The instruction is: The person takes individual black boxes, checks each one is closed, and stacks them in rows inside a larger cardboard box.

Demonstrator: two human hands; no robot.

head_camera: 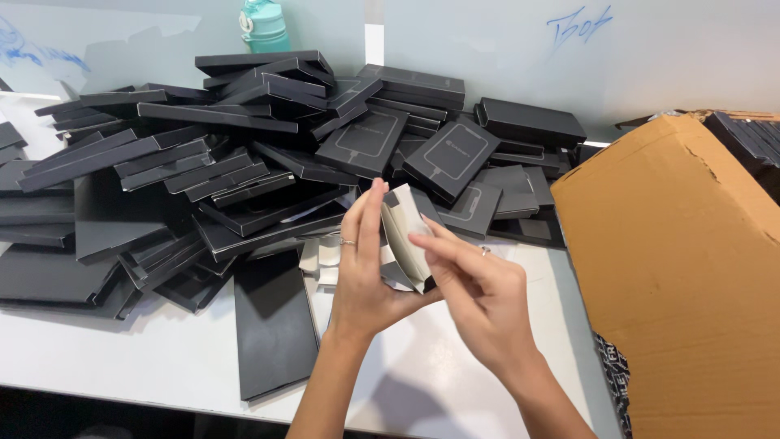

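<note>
The left hand (366, 268) grips a small flat black cardboard box with a pale inside (404, 236), held upright between both hands above the white table (162, 358). The right hand (479, 301) pinches the box's near edge with its fingertips. Behind lies a heap of flat black boxes (244, 154).

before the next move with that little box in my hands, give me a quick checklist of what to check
1. Left hand grips the small box: ok.
2. Right hand has fingers on the box's flap: ok.
3. Box interior free of contents: cannot tell, hidden by the flap.
4. Bare white table in front to set it down: ok.
5. Pile of black boxes stable: not ok, loosely heaped.
6. Cardboard carton open beside the right hand: ok.
</note>
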